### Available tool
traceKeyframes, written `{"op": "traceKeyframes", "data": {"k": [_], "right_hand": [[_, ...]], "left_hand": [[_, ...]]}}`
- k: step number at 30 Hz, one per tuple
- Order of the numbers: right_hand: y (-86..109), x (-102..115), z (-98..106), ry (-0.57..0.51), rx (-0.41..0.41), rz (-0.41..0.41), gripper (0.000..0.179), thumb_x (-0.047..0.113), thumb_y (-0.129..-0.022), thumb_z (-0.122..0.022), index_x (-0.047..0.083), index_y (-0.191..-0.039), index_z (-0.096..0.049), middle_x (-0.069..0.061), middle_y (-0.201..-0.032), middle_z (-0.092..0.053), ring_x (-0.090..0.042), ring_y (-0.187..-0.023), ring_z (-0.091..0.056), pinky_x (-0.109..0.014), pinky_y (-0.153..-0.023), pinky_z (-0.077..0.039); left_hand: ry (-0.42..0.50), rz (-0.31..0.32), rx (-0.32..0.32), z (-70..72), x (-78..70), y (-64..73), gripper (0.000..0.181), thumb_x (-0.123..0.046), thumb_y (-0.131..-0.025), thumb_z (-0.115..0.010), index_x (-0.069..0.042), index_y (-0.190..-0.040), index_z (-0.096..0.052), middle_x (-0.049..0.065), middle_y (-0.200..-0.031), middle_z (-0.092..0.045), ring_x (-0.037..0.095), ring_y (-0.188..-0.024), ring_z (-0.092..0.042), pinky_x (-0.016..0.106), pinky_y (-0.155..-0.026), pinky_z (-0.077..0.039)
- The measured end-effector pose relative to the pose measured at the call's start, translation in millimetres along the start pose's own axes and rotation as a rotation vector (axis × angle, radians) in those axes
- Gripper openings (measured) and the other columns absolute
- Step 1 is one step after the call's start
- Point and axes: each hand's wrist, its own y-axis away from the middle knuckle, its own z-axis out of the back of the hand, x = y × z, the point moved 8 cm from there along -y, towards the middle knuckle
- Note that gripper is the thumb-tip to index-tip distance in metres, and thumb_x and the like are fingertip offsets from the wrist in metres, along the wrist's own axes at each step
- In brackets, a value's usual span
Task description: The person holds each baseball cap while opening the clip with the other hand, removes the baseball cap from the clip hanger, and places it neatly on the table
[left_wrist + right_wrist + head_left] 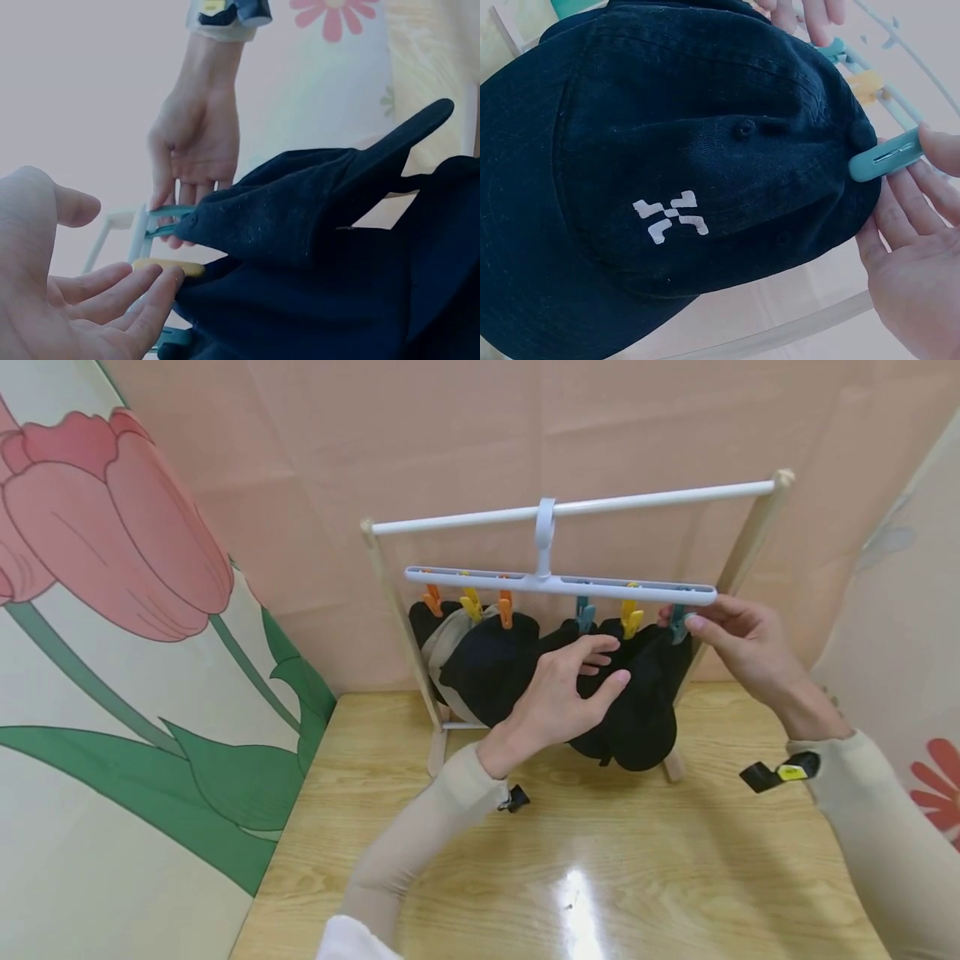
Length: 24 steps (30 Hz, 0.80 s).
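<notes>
Black cap (705, 165) with the white stitched mark hangs brim-down at the right end of the hanger (543, 582), teal clip (889, 155) over its upper edge. Right hand (750, 647) pinches that clip between thumb and the fingers behind it. Can't tell whether the clip has bitten or is being squeezed off; looks like clip work on this cap either way. Left hand (562, 689) is loosely spread, thumb apart, holding nothing, fingertips near the yellow clip (632, 614); contact unclear. To do it well: squeeze the clip's outer end, keep it in line with the cloth, get a decent fold of edge between the jaws, no skimming. I'd put the left palm under the cap so its weight doesn't drag on the clip, and ease off slowly so the bar doesn't swing. Containers: I see no box or bin; the hanger does the holding. Six clips along it, inner teal clip (585, 614) and two orange ones among them. Grey-and-black cap (450, 643) hangs at the left end, more dark caps bunched between; overlap hides the count. Hanger hooks over the white rod (465, 518) of a wooden stand (753, 539), which sits on the wood-grain table (637, 860).
</notes>
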Motion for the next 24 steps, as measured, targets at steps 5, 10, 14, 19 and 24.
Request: {"op": "traceKeyframes", "data": {"k": [5, 10, 14, 19, 24], "right_hand": [[1.5, 0, 1, 0.054, -0.021, -0.031, 0.037, -0.001, -0.108, -0.056, -0.014, -0.143, -0.057, -0.008, -0.128, -0.077, -0.015, -0.122, -0.071, -0.021, -0.108, -0.048], [2.6, 1, 4, 0.109, -0.072, -0.030, 0.037, -0.004, -0.106, -0.059, -0.010, -0.142, -0.061, -0.002, -0.124, -0.079, -0.010, -0.118, -0.071, -0.016, -0.103, -0.051], [2.2, 0, 6, 0.088, -0.093, -0.016, 0.038, -0.007, -0.105, -0.060, -0.010, -0.142, -0.061, -0.002, -0.125, -0.080, -0.009, -0.118, -0.071, -0.015, -0.100, -0.052], [2.8, 1, 6, 0.043, -0.084, 0.000, 0.037, -0.010, -0.104, -0.058, -0.011, -0.141, -0.061, -0.002, -0.124, -0.080, -0.009, -0.119, -0.071, -0.016, -0.101, -0.051], [2.6, 1, 4, 0.012, -0.064, 0.001, 0.037, -0.011, -0.104, -0.057, -0.012, -0.140, -0.061, -0.003, -0.124, -0.080, -0.010, -0.118, -0.071, -0.016, -0.101, -0.051]], "left_hand": [[0.008, 0.005, 0.021, -7.4, -0.6, -5.2, 0.047, -0.020, -0.106, -0.068, 0.004, -0.144, -0.056, 0.018, -0.144, -0.066, 0.021, -0.126, -0.070, 0.016, -0.105, -0.052], [0.025, 0.045, 0.047, -15.2, 1.4, -10.2, 0.052, -0.020, -0.106, -0.067, 0.004, -0.149, -0.052, 0.020, -0.148, -0.064, 0.021, -0.134, -0.066, 0.019, -0.108, -0.052], [0.011, 0.072, 0.066, -21.5, 3.5, -13.1, 0.054, -0.022, -0.107, -0.066, 0.002, -0.152, -0.050, 0.019, -0.151, -0.062, 0.018, -0.137, -0.063, 0.019, -0.109, -0.051], [-0.010, 0.069, 0.081, -29.1, 3.5, -15.8, 0.052, -0.019, -0.108, -0.064, 0.004, -0.152, -0.050, 0.018, -0.152, -0.061, 0.016, -0.139, -0.062, 0.016, -0.108, -0.049], [-0.027, 0.061, 0.095, -35.6, 2.6, -20.1, 0.050, -0.017, -0.108, -0.062, 0.004, -0.152, -0.050, 0.016, -0.154, -0.060, 0.015, -0.140, -0.060, 0.015, -0.113, -0.044]]}}
